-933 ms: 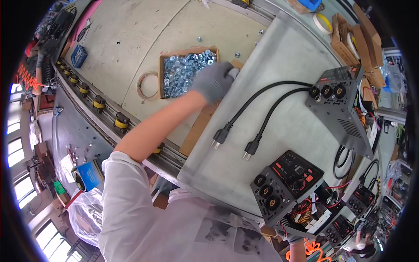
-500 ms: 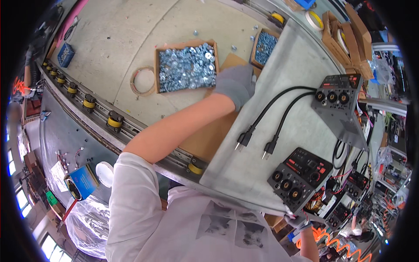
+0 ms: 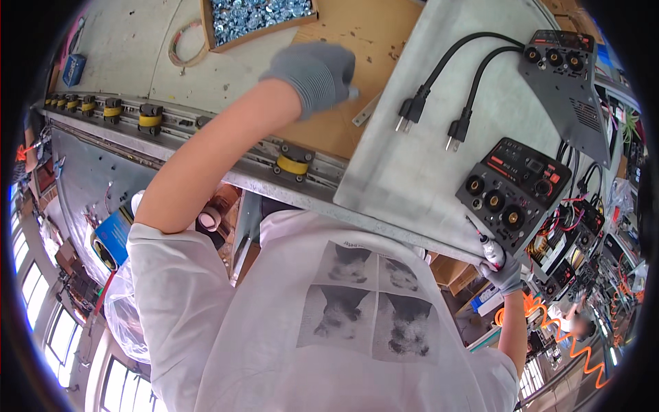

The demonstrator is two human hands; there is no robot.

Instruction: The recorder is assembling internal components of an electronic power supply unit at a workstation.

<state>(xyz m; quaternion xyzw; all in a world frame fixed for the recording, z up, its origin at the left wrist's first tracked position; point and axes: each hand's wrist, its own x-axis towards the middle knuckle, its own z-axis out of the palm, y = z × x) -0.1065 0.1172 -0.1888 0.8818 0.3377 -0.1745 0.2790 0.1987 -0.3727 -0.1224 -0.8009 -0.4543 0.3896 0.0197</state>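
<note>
My left hand, in a grey glove, is closed above the brown cardboard sheet, just in front of a cardboard box of shiny metal fasteners. A small pale tip shows by its fingers, but I cannot make out what it is. At the table's near right edge my right hand, also gloved, grips a power screwdriver. Its thin bit points toward the near black front panel with several round sockets. A second black panel unit stands farther back, with two black plug cords lying to its left.
A roller rail with yellow wheels runs along the table's near edge. A tape ring lies beside the fastener box. An orange coiled hose hangs at the right, near wiring and more panel units. A blue container stands at lower left.
My left hand has drawn back from beside the fastener boxes toward me, now closed. My right hand has come up with the screwdriver beside the near panel. The whole view has shifted.
</note>
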